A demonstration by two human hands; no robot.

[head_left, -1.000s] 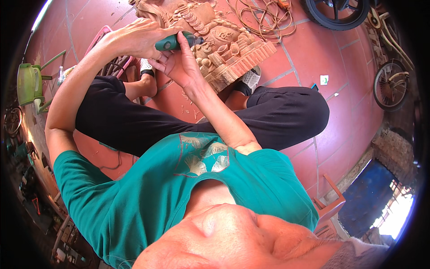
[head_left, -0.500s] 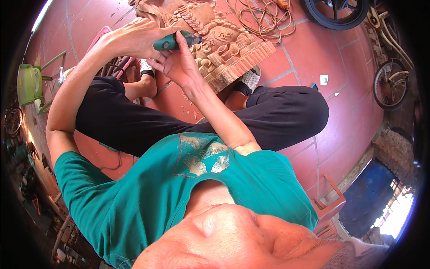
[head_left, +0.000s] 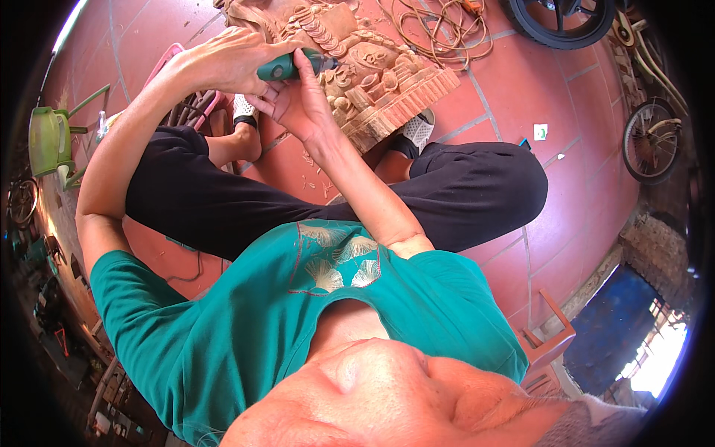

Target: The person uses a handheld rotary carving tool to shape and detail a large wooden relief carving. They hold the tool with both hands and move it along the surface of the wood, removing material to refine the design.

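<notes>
A green handheld rotary tool lies between my two hands, its dark nose pointing right toward the wood carving. My left hand is closed on the tool's rear end from the left. From below, my right hand grips it near the front, thumb raised along the body and fingers curled under. The carving is a brown relief with stacked coin-like discs, pots and a ridged base. It rests on the floor beyond my feet. The tool's tip is too blurred against the carving to tell if it touches.
Wood chips lie on the red tiled floor. An orange cable is coiled behind the carving, near a black wheel. A green chair stands at left, and a bicycle wheel is at far right.
My hands and the rotary tool have shifted very slightly; both hands keep their hold. The carving has stayed in place.
</notes>
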